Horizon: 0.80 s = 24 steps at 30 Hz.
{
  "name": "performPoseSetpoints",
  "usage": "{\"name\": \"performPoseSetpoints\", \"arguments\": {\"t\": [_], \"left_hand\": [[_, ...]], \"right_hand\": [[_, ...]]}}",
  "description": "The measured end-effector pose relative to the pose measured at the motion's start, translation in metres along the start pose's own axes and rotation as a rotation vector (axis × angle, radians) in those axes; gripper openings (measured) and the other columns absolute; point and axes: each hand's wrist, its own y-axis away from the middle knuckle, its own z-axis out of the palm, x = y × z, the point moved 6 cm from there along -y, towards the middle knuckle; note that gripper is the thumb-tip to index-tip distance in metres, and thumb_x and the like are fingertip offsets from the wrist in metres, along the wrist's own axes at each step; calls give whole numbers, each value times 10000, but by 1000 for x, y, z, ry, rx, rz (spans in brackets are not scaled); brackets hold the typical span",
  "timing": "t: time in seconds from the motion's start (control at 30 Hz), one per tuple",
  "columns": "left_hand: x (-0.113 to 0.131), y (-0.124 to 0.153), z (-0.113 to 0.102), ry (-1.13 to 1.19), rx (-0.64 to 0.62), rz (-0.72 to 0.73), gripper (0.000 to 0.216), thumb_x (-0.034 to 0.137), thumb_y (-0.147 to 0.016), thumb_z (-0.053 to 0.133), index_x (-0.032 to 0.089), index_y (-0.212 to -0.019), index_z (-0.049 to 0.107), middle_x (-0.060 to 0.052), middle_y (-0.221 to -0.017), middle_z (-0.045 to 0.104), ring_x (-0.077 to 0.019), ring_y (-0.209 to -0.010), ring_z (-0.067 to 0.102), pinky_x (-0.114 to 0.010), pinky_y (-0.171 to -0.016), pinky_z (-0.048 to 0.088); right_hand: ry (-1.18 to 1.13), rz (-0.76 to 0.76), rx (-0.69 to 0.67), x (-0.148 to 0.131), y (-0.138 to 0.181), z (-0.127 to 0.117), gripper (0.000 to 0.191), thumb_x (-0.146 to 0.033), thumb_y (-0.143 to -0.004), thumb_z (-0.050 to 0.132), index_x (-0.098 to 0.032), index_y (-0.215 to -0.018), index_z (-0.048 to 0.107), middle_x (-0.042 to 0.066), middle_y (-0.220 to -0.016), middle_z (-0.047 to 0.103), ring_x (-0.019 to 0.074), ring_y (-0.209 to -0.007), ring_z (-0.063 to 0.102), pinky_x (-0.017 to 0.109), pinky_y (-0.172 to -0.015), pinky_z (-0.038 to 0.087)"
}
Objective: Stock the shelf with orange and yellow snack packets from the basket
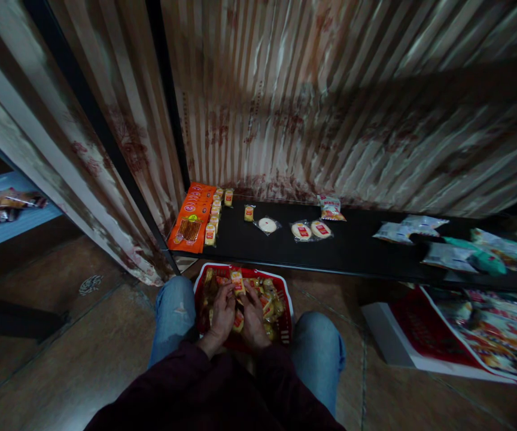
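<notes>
Both my hands are over a red basket (289, 299) with a white rim, between my knees on the floor. My left hand (223, 312) and my right hand (253, 315) close their fingers around the two sides of a small wrapped snack cake (237, 281), yellow with a red label. It is held upright above the basket's contents. Several similar wrapped snacks (268, 306) fill the basket below, partly hidden by my hands. Along the left of the black shelf (258, 248) stands a row of the same small cakes (210, 233), beside orange snack bags (189, 224).
On the shelf lie a single small cake (249, 212), round white packs (302, 231), an upright bag (331, 208) and pale bags (449, 256). A second basket (413, 326) with bags stands at right. A black post (169, 96) rises at left before a striped curtain (258, 120).
</notes>
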Motion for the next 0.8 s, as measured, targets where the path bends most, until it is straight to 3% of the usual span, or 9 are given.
{"name": "performPoseSetpoints", "arguments": {"t": [0.13, 0.37, 0.8], "left_hand": [[2, -2, 2, -11, 3, -29, 351, 126, -783, 420, 178, -1081, 600, -86, -1243, 603, -176, -1174, 538, -348, -1059, 395], [-4, -2, 7, 14, 1, -148, 363, 178, -816, 451, 166, -1155, 580, -101, -1246, 611, -190, -1167, 551, -361, -1054, 386], [-8, 1, 6, 99, 34, -250, 339, 297, -825, 524, 161, -1127, 596, -123, -1198, 638, -222, -1116, 582, -351, -1013, 396]], "right_hand": [[-160, 87, 58, -7, 2, -2, 503, -421, -726, 597, -232, -1192, 603, 75, -1207, 648, 225, -1127, 590, 363, -942, 473], [-22, 40, 50, -14, 3, -3, 460, -468, -820, 491, -228, -1194, 608, 78, -1303, 590, 211, -1250, 503, 363, -1022, 416], [-33, -22, 55, -7, 3, -2, 454, -422, -779, 566, -235, -1191, 607, 76, -1183, 656, 218, -1154, 559, 399, -1035, 387]]}}
